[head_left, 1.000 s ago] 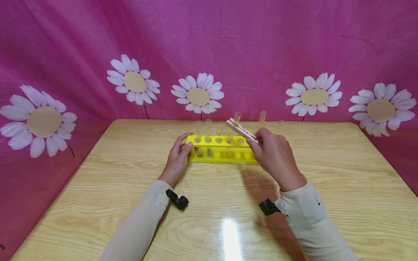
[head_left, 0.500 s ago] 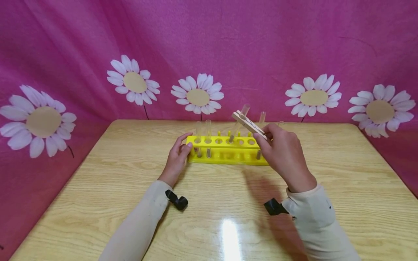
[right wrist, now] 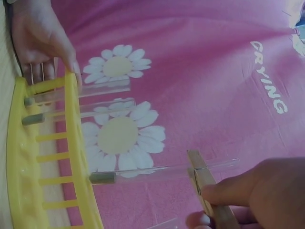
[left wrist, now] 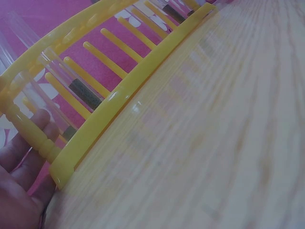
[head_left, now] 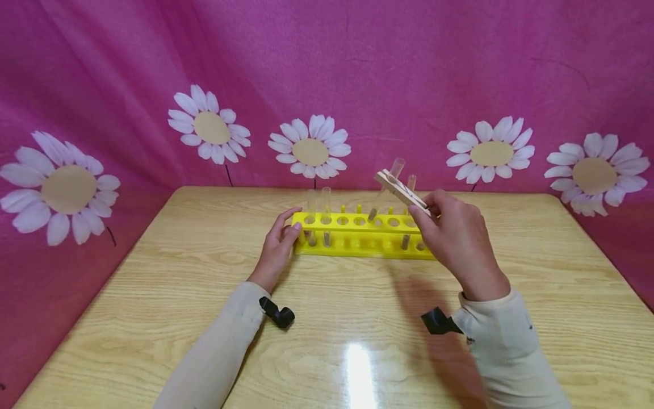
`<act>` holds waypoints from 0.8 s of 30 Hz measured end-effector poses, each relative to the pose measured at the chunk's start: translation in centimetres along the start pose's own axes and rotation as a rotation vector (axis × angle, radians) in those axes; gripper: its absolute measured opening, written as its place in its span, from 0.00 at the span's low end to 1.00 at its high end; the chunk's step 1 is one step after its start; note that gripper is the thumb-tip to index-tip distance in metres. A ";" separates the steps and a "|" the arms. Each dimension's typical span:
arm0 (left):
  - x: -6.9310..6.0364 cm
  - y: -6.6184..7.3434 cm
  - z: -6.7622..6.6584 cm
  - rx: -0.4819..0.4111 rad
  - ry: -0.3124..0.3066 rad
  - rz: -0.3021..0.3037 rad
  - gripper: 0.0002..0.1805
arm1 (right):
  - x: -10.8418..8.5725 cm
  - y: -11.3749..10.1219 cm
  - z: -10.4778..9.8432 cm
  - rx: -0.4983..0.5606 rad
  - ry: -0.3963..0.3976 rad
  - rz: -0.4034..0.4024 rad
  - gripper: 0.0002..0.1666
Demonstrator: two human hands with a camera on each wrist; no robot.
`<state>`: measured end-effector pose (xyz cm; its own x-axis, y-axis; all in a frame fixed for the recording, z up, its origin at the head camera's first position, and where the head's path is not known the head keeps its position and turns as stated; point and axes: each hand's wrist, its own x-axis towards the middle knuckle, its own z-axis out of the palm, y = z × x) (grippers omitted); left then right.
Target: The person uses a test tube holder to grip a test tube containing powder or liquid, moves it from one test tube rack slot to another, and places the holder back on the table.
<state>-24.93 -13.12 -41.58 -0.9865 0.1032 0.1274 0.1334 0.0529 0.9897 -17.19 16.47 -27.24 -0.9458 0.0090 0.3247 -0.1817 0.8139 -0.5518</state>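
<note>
Head feed, nearest first: left sleeve [head_left: 217, 346] and right sleeve [head_left: 511, 352], both pale, each with a black wrist mount at the cuff. I see a glare patch [head_left: 361, 372] between them on the wood-grain table [head_left: 306, 352], and the right arm's shadow falling to the left of that arm.

Hands are well apart, both occupied. My left hand [head_left: 276, 250] grips the left end of the yellow rack [head_left: 352, 228], thumb on the near side, fingers behind the end post per left wrist cam. My right hand [head_left: 457, 244] pinches a wooden clothespin [head_left: 401, 192] over the rack's right half.

Rack sits on the far part of the table, long side across. Outer left tube [head_left: 311, 201] and inner left tube [head_left: 326, 200] stand upright in neighbouring slots near my left hand, dark fill at the bottoms. Inner right tube [head_left: 406, 241] stands toward the other end, also dark at the bottom. Outer right tube [head_left: 420, 246] shows only its lower end, rest behind my right hand.

Clothespin is clamped on the upper part of the held tube [head_left: 381, 199]: clear, tilted, mouth up to the right, dark fill [right wrist: 102, 178] at the low end. That end is right by the rack's upper plate; I can't tell if it touches. Row of yellow pegs [head_left: 359, 208] on the rack's far side.

Farthest: pink backdrop [head_left: 398, 68] with big white daisies; right wrist cam also gives me white lettering [right wrist: 269, 78], "CRYING".
</note>
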 end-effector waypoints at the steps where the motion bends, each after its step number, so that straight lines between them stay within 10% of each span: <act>1: 0.0 0.1 0.0 -0.003 -0.004 -0.002 0.23 | 0.0 0.0 -0.1 -0.001 -0.006 0.008 0.17; 24: -0.1 0.0 0.1 0.014 0.006 0.016 0.24 | 0.5 0.5 0.9 -0.021 -0.046 0.015 0.16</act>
<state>-24.78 -12.99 -41.66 -0.9848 0.0981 0.1436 0.1503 0.0650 0.9865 -17.96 16.35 -28.03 -0.9600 -0.0049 0.2800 -0.1617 0.8261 -0.5398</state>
